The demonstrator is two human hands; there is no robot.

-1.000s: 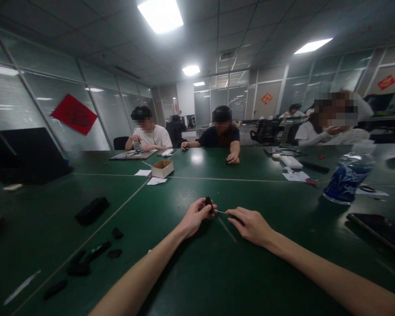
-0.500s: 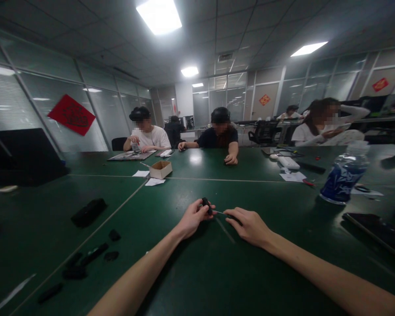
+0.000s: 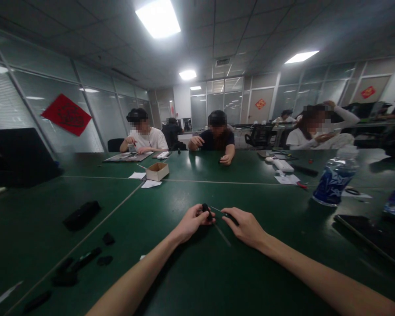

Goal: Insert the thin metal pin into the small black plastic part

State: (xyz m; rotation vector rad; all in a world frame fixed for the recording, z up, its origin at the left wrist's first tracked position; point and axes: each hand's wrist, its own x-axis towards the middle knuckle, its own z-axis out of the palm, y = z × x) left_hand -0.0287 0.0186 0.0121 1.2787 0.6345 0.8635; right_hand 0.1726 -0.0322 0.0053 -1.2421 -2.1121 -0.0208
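My left hand is closed around a small black part, held just above the green table. My right hand pinches a thin screwdriver with a black handle, whose metal tip reaches the small black part. Both hands sit close together at the middle of the table, forearms stretched out from the bottom of the view.
Several black parts and a black case lie at the left. A water bottle and a dark tablet are at the right. A small cardboard box sits further back. Three people sit at the far side.
The view has swung slightly right and up. My hands stay together on the part; the screwdriver has tilted a little. The middle person across has raised one hand.
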